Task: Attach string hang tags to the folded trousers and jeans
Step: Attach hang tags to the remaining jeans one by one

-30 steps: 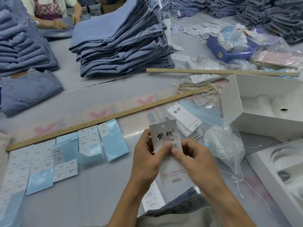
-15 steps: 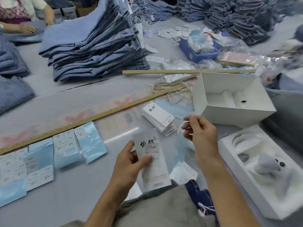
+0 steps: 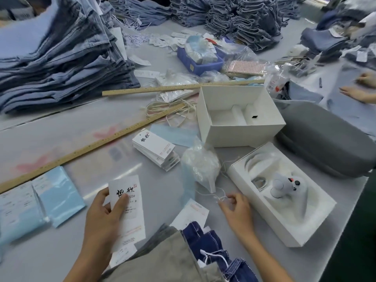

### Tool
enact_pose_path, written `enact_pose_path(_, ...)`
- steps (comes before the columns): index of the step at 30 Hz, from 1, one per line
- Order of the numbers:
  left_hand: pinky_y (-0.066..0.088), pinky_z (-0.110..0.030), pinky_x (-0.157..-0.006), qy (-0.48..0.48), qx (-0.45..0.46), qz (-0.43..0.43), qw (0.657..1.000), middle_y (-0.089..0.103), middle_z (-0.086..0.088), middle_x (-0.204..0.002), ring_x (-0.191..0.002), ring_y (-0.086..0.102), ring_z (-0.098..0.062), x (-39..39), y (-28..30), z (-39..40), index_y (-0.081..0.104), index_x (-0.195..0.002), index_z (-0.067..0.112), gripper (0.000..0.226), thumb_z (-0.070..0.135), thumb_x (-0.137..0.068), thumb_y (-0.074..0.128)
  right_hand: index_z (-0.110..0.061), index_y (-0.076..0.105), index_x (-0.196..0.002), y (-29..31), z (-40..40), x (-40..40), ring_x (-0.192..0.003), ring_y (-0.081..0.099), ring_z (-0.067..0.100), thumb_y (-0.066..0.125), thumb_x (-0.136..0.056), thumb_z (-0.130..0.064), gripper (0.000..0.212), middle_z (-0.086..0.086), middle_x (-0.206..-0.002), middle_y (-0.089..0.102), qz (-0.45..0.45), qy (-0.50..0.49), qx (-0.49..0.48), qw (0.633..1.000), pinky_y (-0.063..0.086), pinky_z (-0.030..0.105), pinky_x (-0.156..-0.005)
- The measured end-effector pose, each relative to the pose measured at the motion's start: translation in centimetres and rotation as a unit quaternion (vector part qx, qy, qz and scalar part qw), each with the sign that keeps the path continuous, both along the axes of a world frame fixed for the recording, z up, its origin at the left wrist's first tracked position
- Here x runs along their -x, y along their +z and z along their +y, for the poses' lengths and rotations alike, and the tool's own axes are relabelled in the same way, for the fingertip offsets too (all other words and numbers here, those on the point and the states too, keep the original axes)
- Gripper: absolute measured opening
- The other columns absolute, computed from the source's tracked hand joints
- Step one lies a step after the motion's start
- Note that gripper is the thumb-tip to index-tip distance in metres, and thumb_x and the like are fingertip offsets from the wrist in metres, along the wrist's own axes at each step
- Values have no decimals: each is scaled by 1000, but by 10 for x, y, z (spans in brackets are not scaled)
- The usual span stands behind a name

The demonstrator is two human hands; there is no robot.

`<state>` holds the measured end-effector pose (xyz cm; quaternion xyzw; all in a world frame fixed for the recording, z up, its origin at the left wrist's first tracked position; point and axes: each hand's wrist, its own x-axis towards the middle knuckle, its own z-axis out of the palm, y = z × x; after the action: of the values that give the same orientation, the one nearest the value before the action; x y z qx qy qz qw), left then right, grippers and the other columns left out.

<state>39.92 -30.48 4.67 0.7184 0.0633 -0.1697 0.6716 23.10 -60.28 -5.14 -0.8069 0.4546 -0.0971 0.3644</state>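
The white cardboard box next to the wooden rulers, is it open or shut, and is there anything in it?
Open and empty: the white cardboard box has no lid on, and only bare divider compartments show inside.

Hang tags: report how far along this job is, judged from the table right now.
Done: nothing clearly finished; tags show among the far jeans stacks, too blurred to confirm.
In hand: the left hand holds one hang tag; the right hand pinches a white string by the bag of strings.
Left: threading it, tying it to the trousers, then the tag stack.
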Motion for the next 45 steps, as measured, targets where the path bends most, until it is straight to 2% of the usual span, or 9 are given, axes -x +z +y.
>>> enact_pose_path(5,54,-31,-44,0,-7,6,1000,78,-1,-79,-58,73,-24,3,3,2,62,-107,36,16,28,-96,70,-21,69,-117,-2,-3,-27,-109,51,19,74,-89,-30,30,-2,-110,60,41,141,121,982,44,38,-94)
enact_pose_path(12,52,-22,-46,-11,-14,-8,1000,79,1,-85,-63,74,-18,7,15,3,67,-105,30,11,22,-97,68,-10,67,-99,4,6,-48,-100,53,27,62,-97,-17,9,2,-101,63,97,220,135,961,45,43,-86)
enact_pose_path(15,55,-24,-50,4,18,-28,999,79,2,-88,-68,75,-18,14,37,9,70,-97,37,13,24,-98,67,-17,59,-88,25,11,-37,-81,62,13,60,-97,-9,12,-6,-82,68,66,200,6,978,52,37,-79)
enact_pose_path(18,58,-32,-59,32,101,-19,994,79,0,-99,-77,76,-17,28,65,18,69,-104,31,14,19,-98,65,-23,61,-101,73,13,-22,-57,53,6,63,-95,-8,16,-2,-77,73,-3,198,-126,972,46,23,-59)
enact_pose_path(22,55,-29,-52,60,222,29,973,76,-2,-96,-74,72,-14,56,93,25,66,-110,19,19,7,-97,59,-12,69,-111,145,28,-8,-75,69,21,65,-97,-8,15,12,-88,76,-114,185,-244,945,62,34,-78)
enact_pose_path(26,60,-36,-64,-2,228,50,972,77,-7,-105,-89,75,-25,97,103,12,63,-112,27,31,2,-96,58,-6,73,-103,206,66,5,-84,72,30,67,-92,-1,14,20,-91,76,-208,183,-268,923,61,31,-80)
enact_pose_path(30,60,-37,-66,-53,179,16,982,76,2,-98,-83,75,-26,133,99,-2,61,-119,46,55,-4,-96,57,-17,78,-90,258,116,17,-83,74,25,82,-77,-12,14,12,-87,77,-247,250,-214,911,59,24,-79)
enact_pose_path(37,59,-46,-71,-10,200,12,980,73,-20,-100,-80,70,-33,142,94,6,70,-108,37,36,4,-100,56,-32,72,-91,242,195,40,-78,69,8,78,-88,-17,17,-11,-86,74,-244,283,-44,927,51,15,-71)
enact_pose_path(45,57,-28,-84,-40,211,-56,975,75,1,-107,-100,71,-19,149,102,14,72,-109,22,32,42,-104,47,-29,76,-97,231,206,45,-86,70,1,80,-86,-14,20,-17,-90,74,-208,225,23,952,56,17,-78)
